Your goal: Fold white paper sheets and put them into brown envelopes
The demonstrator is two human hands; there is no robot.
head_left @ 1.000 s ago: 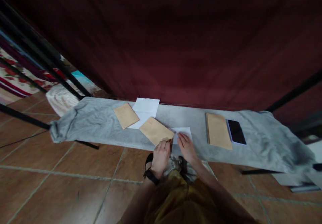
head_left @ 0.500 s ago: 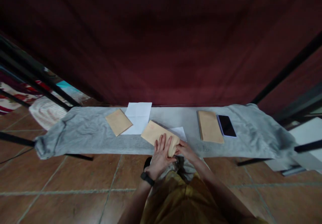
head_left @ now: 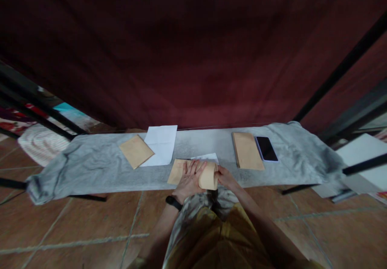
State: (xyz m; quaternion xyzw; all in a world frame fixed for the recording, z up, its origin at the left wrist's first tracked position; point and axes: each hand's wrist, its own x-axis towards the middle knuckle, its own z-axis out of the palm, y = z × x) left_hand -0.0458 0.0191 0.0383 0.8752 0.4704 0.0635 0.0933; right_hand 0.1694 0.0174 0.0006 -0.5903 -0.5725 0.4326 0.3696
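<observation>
A brown paper envelope (head_left: pixel 208 175) lies near the front edge of the bench, its right end curled over into a loop. My left hand (head_left: pixel 189 183) rests flat on it with the fingers stretched out. At the curled end my right hand (head_left: pixel 225 177) is closed on the paper, its fingertips partly hidden by the curl. A white sheet (head_left: pixel 208 156) shows partly behind the envelope. To the left, a smaller-looking brown envelope (head_left: pixel 136 151) overlaps a creased white sheet (head_left: pixel 161 144).
A grey cloth (head_left: pixel 99 162) covers the narrow bench. On its right side lie a stack of brown envelopes (head_left: pixel 248 151) and a phone (head_left: pixel 267 149). A dark red curtain (head_left: pixel 193 79) hangs behind, and black metal bars (head_left: pixel 338 71) stand at both sides.
The envelope under my hands has turned to lie straighter along the bench, and its right end now curls up higher into a loop. My left hand still presses on it.
</observation>
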